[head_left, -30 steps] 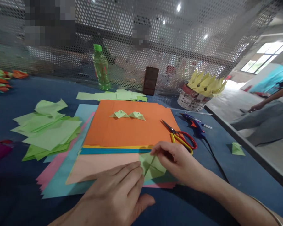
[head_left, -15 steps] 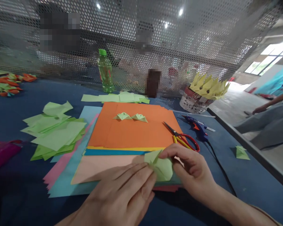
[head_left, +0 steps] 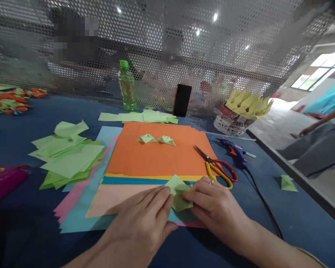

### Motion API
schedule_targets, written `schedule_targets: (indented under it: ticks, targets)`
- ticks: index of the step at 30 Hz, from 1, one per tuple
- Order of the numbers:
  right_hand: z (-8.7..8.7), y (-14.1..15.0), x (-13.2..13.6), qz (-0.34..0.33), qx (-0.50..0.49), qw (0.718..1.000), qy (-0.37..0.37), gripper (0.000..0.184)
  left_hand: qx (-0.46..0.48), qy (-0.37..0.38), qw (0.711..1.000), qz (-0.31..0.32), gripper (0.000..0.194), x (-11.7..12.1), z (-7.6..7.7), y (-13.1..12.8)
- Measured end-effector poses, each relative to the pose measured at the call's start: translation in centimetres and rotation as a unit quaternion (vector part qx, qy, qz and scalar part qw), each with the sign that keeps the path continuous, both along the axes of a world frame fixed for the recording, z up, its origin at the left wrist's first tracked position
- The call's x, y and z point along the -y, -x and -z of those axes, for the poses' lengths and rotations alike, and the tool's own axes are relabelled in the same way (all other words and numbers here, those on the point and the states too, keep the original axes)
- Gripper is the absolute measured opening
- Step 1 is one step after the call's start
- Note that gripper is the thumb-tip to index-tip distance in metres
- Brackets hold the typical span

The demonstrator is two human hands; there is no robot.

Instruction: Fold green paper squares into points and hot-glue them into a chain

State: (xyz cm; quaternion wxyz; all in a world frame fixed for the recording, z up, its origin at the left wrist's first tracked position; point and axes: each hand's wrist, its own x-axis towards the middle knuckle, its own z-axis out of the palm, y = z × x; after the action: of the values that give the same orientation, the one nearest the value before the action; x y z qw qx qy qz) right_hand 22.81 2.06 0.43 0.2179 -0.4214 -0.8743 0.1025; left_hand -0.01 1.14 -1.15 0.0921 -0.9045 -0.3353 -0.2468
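Note:
A light green square of folded paper [head_left: 178, 188] lies low on the stack of coloured sheets, one corner pointing away from me. My left hand [head_left: 145, 216] presses its left side, fingers together. On its right side my right hand [head_left: 212, 208], a ring on one finger, has its fingertips closed on the paper. Beyond, two small folded green pieces [head_left: 147, 138] sit side by side on the orange sheet [head_left: 145, 160]. Scissors with red and yellow handles [head_left: 212, 163] rest on the orange sheet's right edge, just past my right hand.
Loose green paper squares [head_left: 69, 158] are piled at left, near a magenta object [head_left: 8, 182]. A green bottle [head_left: 127, 87], a phone [head_left: 182, 100] and a papered pot with yellow folded points [head_left: 231, 119] stand at the back. A blue glue gun [head_left: 237, 152] trails its cord at right.
The green paper has turned so a corner points away and looks flatter. My right hand has moved in and down onto it, uncovering the scissors' yellow handle. My left hand has shifted slightly left.

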Motion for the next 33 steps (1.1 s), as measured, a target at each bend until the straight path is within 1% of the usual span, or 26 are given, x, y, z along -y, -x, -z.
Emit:
schedule_targets:
  ticks: [3, 6, 8, 11, 15, 17, 18, 19, 21, 22, 23, 25, 26, 28, 29, 31, 33]
  targets:
    - [-0.6, -0.1, 0.1, -0.034, 0.03, 0.999, -0.013, 0.019, -0.007, -0.005, 1.0, 0.006, 0.037, 0.0, 0.3, 0.2]
    - [-0.9, -0.2, -0.2, -0.05, 0.031, 0.998, 0.002, 0.019, -0.004, -0.012, 1.0, 0.013, 0.037, 0.0, 0.1, 0.2]
    - [-0.8, -0.4, -0.7, -0.055, 0.009, 0.998, 0.027, 0.022, -0.006, -0.009, 1.0, 0.016, 0.038, 0.2, 0.0, 0.1]
    - [-1.0, -1.0, -1.4, -0.051, -0.033, 0.995, 0.078, 0.036, -0.012, 0.005, 1.0, 0.003, 0.04, 0.6, -0.2, -0.2]
    - [-2.0, -1.6, -1.2, -0.062, -0.052, 0.985, 0.153, 0.035, 0.012, 0.017, 1.0, -0.008, 0.04, 1.1, 0.0, -0.4]
    - [-2.9, -1.7, -1.5, -0.047, -0.074, 0.983, 0.162, 0.035, 0.026, 0.013, 1.0, -0.01, 0.04, 1.2, 0.2, -0.4]
    - [-3.4, -1.7, -2.1, -0.015, -0.083, 0.984, 0.155, 0.032, 0.028, 0.009, 1.0, -0.006, 0.04, 1.2, 0.3, -0.4]
    - [-3.8, -1.6, -3.1, 0.043, -0.089, 0.986, 0.136, 0.027, 0.026, 0.007, 1.0, -0.004, 0.039, 1.1, 0.5, -0.4]
    - [-4.9, -1.2, -6.5, 0.146, -0.046, 0.981, 0.116, 0.026, 0.023, -0.002, 1.0, 0.004, 0.039, 0.9, 0.8, -0.3]
    - [-5.5, -0.8, -8.9, 0.206, -0.031, 0.97, 0.123, 0.029, 0.021, -0.004, 1.0, 0.006, 0.04, 0.8, 1.0, -0.2]
    - [-6.0, -0.4, -11.6, 0.245, -0.035, 0.962, 0.116, 0.03, 0.014, -0.004, 1.0, 0.01, 0.04, 0.7, 1.1, -0.2]
    - [-6.9, 0.7, -17.4, 0.304, -0.054, 0.946, 0.096, 0.033, 0.003, -0.008, 1.0, 0.013, 0.041, 0.5, 1.3, -0.1]
    - [-7.1, 1.3, -20.2, 0.341, -0.065, 0.933, 0.092, 0.034, -0.008, -0.009, 1.0, 0.014, 0.04, 0.4, 1.5, 0.0]
    - [-7.2, 2.5, -24.8, 0.411, -0.092, 0.903, 0.086, 0.033, -0.009, -0.025, 0.999, 0.018, 0.038, 0.2, 2.1, 0.1]
    - [-6.9, 3.1, -26.7, 0.442, -0.107, 0.887, 0.083, 0.034, -0.008, -0.039, 0.999, 0.027, 0.037, 0.1, 2.5, 0.2]
    - [-6.1, 4.3, -29.4, 0.49, -0.138, 0.858, 0.075, 0.035, -0.009, -0.053, 0.998, 0.03, 0.038, -0.3, 3.6, 0.3]
    - [-5.0, 5.4, -31.2, 0.523, -0.166, 0.834, 0.062, 0.035, -0.016, -0.055, 0.998, 0.033, 0.04, -0.8, 4.7, 0.5]
